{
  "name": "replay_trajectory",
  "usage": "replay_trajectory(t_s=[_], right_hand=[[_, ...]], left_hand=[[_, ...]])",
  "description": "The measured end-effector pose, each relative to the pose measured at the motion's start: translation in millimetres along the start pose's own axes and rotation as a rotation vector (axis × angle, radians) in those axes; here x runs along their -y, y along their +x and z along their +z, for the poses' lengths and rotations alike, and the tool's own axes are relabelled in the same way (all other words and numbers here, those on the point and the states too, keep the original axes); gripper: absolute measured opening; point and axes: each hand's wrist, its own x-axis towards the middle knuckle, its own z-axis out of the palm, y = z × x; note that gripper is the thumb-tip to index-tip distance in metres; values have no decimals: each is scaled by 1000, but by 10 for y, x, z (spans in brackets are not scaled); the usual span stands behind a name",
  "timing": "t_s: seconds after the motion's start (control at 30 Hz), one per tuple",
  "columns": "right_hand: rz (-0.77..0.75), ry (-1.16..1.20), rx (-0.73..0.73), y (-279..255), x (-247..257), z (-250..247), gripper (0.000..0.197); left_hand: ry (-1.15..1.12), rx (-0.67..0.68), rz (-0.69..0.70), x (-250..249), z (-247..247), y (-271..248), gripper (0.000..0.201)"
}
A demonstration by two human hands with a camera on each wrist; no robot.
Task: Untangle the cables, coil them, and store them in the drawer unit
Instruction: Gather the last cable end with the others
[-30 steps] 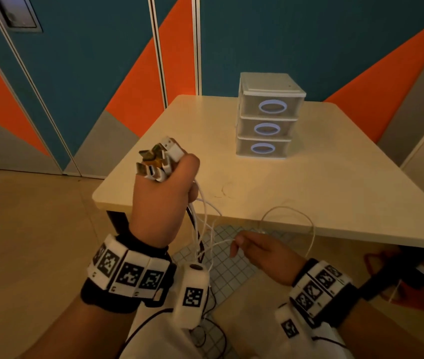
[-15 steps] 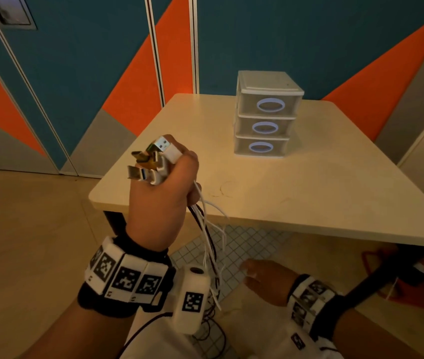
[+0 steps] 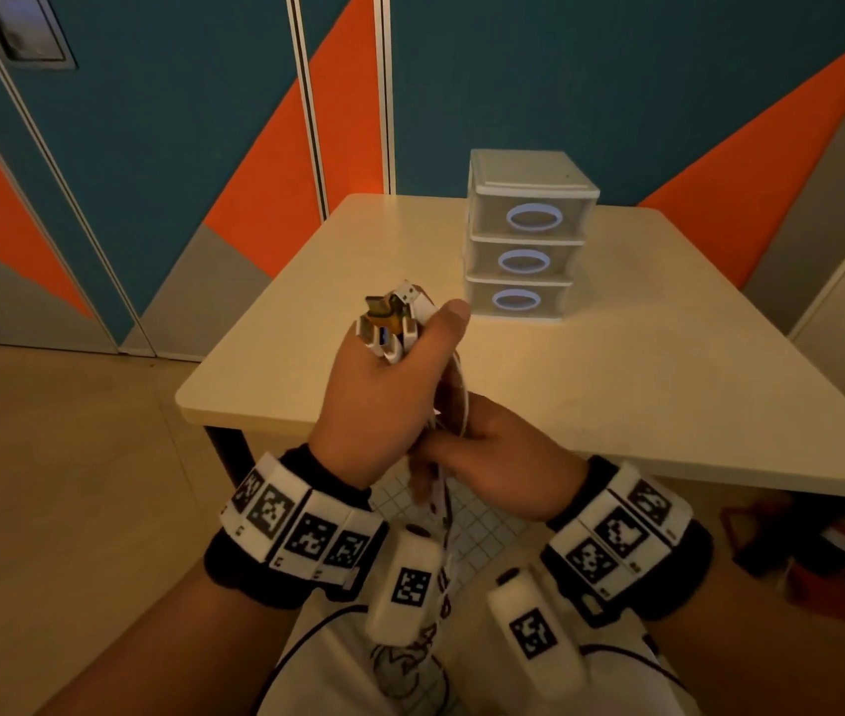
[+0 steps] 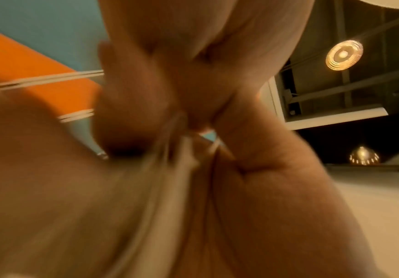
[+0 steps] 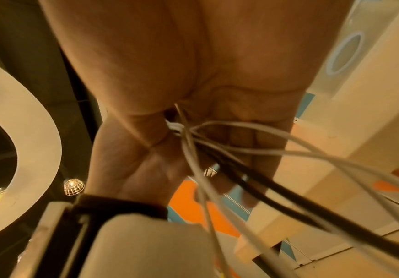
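Observation:
My left hand (image 3: 400, 374) is raised in front of the table's near edge and grips a bundle of cables just below their plugs (image 3: 392, 323), which stick out above the fist. The white and black cables (image 3: 443, 488) hang down between my wrists. My right hand (image 3: 482, 452) sits right under the left fist, its fingers curled round the hanging cables (image 5: 208, 143). The left wrist view is blurred and shows only fingers and cable strands (image 4: 172, 169). The white drawer unit (image 3: 526, 235), with all three drawers shut, stands further back on the table.
The beige table (image 3: 668, 385) carries only the drawer unit; its near edge is just beyond my hands. A white grid mat (image 3: 477, 514) lies on the floor below. Dark and red items (image 3: 797, 550) sit under the table at the right.
My right hand rose from low over the floor mat to just under the left fist and took hold of the cables. The left hand shifted slightly right, still holding the plugs.

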Motion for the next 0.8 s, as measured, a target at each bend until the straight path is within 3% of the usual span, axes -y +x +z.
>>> replay_trajectory(t_s=[0.17,0.3,0.47,0.63,0.8], right_hand=[[-55,140,-103,-48,-98,58,24],[-85,157,-176,-58,-153,91,9],[104,609,24,-72,-156,44,40],[19,375,-66,-112,-128,34,38],[10,215,-126,-123,-135,-38,37]], left_hand=[[130,34,87,115,-158,8,36],[-14,1,-82,125,-126,-12,34],[-339,95,-186,104,-76,14,29],[-555,130,-259,133,-68,63,37],[-560,145,-310,194,-87,44,48]])
